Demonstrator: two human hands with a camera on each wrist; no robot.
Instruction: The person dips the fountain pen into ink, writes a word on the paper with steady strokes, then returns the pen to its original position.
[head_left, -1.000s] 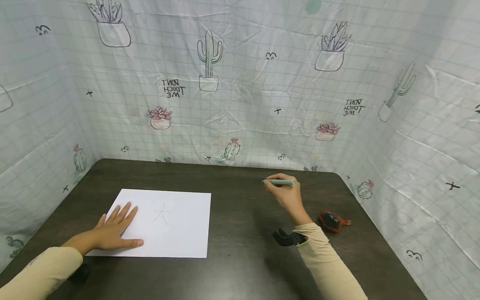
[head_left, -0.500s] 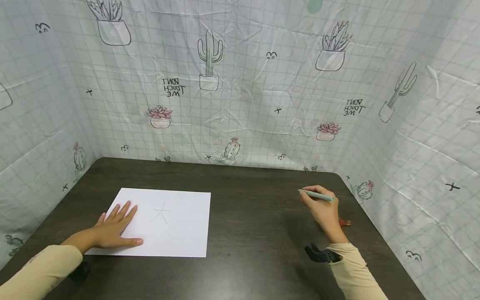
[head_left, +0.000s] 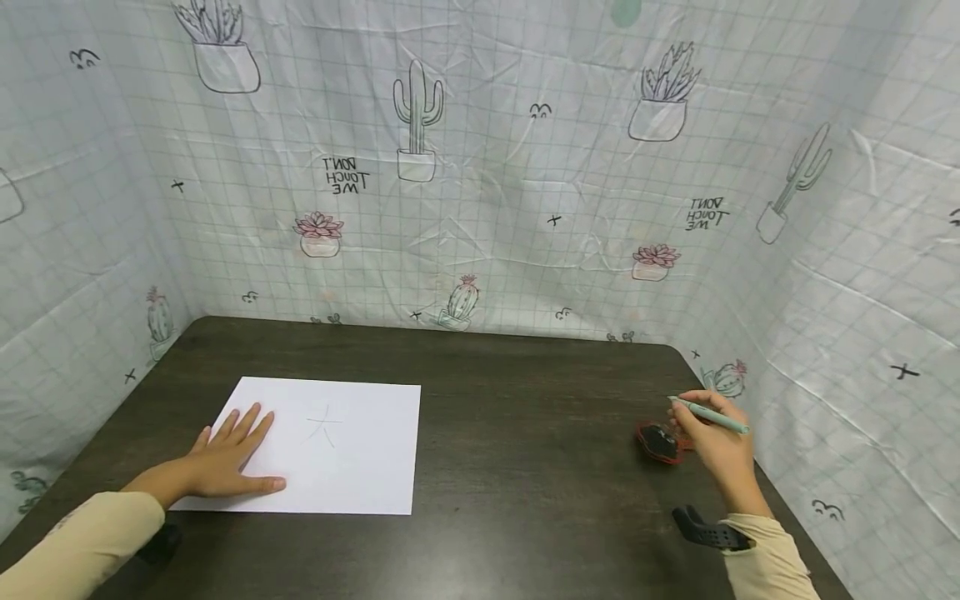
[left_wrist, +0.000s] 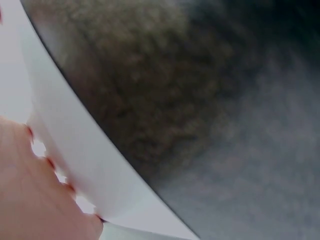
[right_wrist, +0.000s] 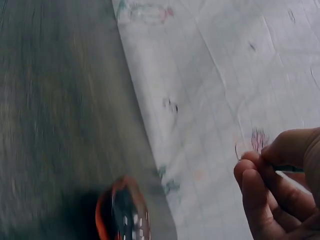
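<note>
My left hand (head_left: 225, 461) lies spread on a white sheet of paper (head_left: 367, 450), fingers straight and thumb out to the side. Thin pencil-like strokes (head_left: 325, 422), crossing like a written character, mark the upper middle of the sheet. Over at the table's right side, my right hand (head_left: 723, 454) pinches a pale green pen (head_left: 720, 417) between thumb and fingers, its tip pointing left. Just left of that hand sits a small red-rimmed object with a dark, shiny middle (head_left: 658, 442); the hand overlaps its right end in the head view.
The dark wooden table (head_left: 510, 467) is closed in by a pale cloth (head_left: 510, 183) printed with cacti, at the back and both sides. A black band (head_left: 708, 531) circles the right wrist.
My right hand, still holding the pen, has moved right and toward the front, passing over the red-rimmed object. My left hand and the paper have stayed put.
</note>
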